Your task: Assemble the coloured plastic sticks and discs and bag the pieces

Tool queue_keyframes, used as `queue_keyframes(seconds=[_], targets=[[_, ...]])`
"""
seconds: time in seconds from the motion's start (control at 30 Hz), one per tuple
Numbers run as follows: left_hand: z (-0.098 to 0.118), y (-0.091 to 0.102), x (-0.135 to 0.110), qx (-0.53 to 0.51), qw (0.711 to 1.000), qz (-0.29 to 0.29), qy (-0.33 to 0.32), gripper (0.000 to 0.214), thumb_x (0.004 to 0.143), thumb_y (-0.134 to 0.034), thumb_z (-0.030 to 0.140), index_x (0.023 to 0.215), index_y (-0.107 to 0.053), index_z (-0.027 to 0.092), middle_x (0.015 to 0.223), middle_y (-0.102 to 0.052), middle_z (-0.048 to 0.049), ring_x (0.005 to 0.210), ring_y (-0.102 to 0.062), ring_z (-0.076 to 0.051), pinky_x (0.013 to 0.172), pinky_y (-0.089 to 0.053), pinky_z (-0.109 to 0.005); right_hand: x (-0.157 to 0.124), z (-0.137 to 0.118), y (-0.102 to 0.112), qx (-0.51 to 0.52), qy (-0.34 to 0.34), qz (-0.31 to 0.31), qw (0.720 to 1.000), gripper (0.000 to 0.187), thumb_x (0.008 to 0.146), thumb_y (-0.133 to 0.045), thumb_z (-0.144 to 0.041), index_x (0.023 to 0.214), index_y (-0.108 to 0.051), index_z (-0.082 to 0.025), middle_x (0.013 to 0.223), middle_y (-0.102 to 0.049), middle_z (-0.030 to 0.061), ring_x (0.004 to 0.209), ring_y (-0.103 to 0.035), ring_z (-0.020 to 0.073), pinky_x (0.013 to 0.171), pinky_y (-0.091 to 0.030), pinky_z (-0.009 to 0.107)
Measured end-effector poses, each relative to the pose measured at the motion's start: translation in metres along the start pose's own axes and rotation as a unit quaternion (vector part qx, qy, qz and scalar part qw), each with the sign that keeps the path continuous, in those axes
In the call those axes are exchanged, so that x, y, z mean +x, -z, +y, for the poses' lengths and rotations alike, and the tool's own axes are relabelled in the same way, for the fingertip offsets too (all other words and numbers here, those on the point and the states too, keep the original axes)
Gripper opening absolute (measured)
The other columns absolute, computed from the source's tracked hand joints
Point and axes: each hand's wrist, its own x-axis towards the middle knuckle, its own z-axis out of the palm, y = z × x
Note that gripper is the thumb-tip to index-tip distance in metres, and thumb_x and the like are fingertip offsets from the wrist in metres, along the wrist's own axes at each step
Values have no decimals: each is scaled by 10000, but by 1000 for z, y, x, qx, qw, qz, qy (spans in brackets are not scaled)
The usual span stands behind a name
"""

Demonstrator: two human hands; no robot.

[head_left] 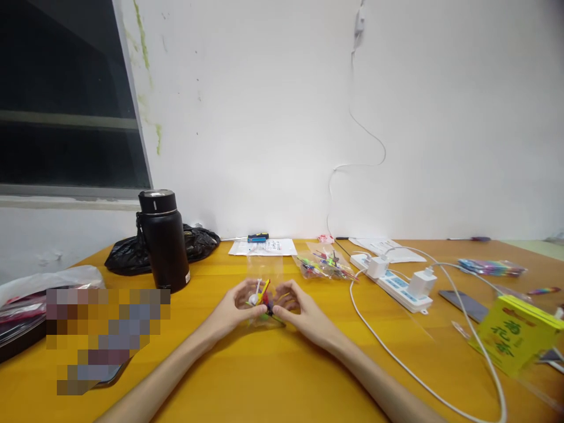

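Observation:
My left hand [235,306] is curled around the left side of a small clear plastic bag [264,267] at the middle of the table, thumb and fingers closed on it. Small colourful plastic pieces [265,289], white, yellow, red, green and dark, are in or on the bag. From the other side, my right hand [301,310] grips the bag and the dark pieces with thumb and bent fingers. A thin dark tip sticks out below the right thumb. The exact shape of the pieces is too small to make out.
Behind lie more bagged colourful pieces [326,263], a paper sheet [282,247] and a screwdriver [258,237]. A black flask [165,247] stands left, near a phone [112,376]. To the right are a power strip [400,288], a looping white cable [388,352] and a yellow box [513,335].

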Motion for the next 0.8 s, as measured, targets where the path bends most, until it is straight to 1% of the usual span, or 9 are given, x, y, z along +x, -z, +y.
queue_keyframes(seconds=[0.1,0.2,0.33,0.4,0.47,0.53,0.63,0.73,0.8], targets=[[-2,0,0,-2,999,-14,30,636,731,-856,358,1275,-573,190,1292,-666,-146,1181,-646,-294,1063,-474,-444,0,0,-2,-7,11,5,1000,350,892,-695,-462,1094,-555,-214,1051,-658,50,945,-633,204,862,-507,350],[-3,0,1,-10,999,-29,44,699,702,-880,330,1290,-533,182,1248,-686,-146,1136,-667,-282,1035,-489,-423,0,-2,-4,3,25,8,1000,336,915,-667,-472,1084,-549,-206,1053,-650,48,960,-624,199,868,-496,336],[-2,0,-1,-14,998,-51,38,723,683,-894,295,1288,-512,193,1189,-706,-124,1082,-681,-254,1000,-501,-396,0,-7,-7,11,24,12,1000,311,924,-655,-473,1057,-567,-205,1018,-648,39,943,-613,192,850,-485,318],[0,0,-2,-13,997,-62,32,719,686,-893,281,1289,-509,205,1207,-698,-116,1100,-672,-245,1006,-493,-382,0,-8,-6,-1,27,11,1000,281,924,-658,-451,1020,-585,-198,991,-647,37,926,-607,188,837,-477,312],[4,-1,-3,-26,997,-68,32,696,691,-889,280,1272,-512,217,1270,-671,-119,1157,-648,-247,1025,-479,-374,0,-8,-4,-13,35,12,999,249,932,-647,-429,998,-595,-194,975,-645,34,919,-603,185,828,-472,308],[7,-1,-4,-33,996,-68,36,646,718,-869,308,1253,-520,216,1286,-664,-124,1154,-650,-248,1022,-480,-377,1,-8,-2,-15,39,14,999,230,937,-640,-414,986,-590,-195,962,-637,27,910,-599,180,819,-472,304],[11,-1,-6,-30,996,-59,56,602,762,-833,347,1255,-517,209,1220,-695,-127,1098,-678,-251,996,-494,-389,2,-8,0,-3,36,21,999,235,935,-643,-417,985,-568,-200,968,-613,20,901,-592,170,813,-474,297],[11,-1,-8,-25,995,-65,70,615,772,-826,358,1274,-507,201,1157,-718,-128,1084,-688,-274,979,-507,-419,3,-7,1,4,40,23,999,271,923,-660,-432,1044,-564,-210,1015,-603,24,923,-591,169,813,-473,293],[11,-1,-9,-27,995,-65,72,634,773,-826,354,1293,-498,202,1160,-718,-128,1098,-685,-283,990,-504,-433,3,-6,2,-7,47,26,999,278,918,-665,-436,1052,-573,-210,1006,-606,25,930,-589,172,810,-468,292]])
